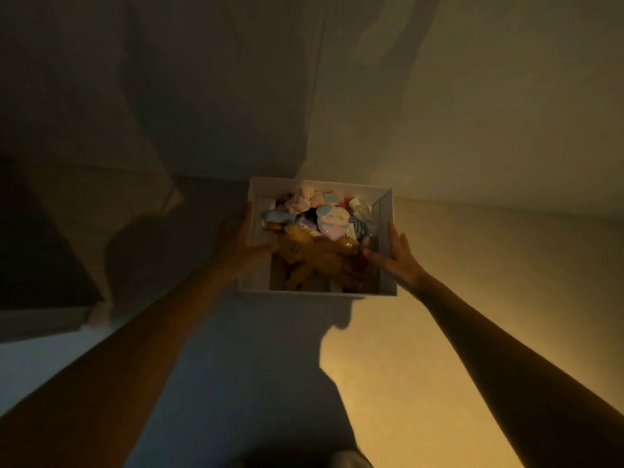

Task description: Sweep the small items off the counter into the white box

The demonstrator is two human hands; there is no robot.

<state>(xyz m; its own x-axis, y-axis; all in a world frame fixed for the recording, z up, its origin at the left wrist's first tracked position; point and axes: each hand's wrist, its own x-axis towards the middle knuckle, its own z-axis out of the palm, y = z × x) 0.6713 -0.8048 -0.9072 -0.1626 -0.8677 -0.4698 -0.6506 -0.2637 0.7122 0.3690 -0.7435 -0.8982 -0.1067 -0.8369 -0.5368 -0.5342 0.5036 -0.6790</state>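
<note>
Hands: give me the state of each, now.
Left hand: open, flat against the box's left wall.
Right hand: open, against its right wall.

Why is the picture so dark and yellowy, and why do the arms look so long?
Head view: dim, warm light falls from the right, so the white box and both arms cast shadows leftward; the wide-angle lens stretches the arms; the left hand looks blurred, the right hand sharper.

A dim home room is showing here: plain painted walls (pixel 472 113) are meeting behind a white box (pixel 385 238) that is brimming with soft toys (pixel 320 255), and warm lamplight is falling right of the box
</note>
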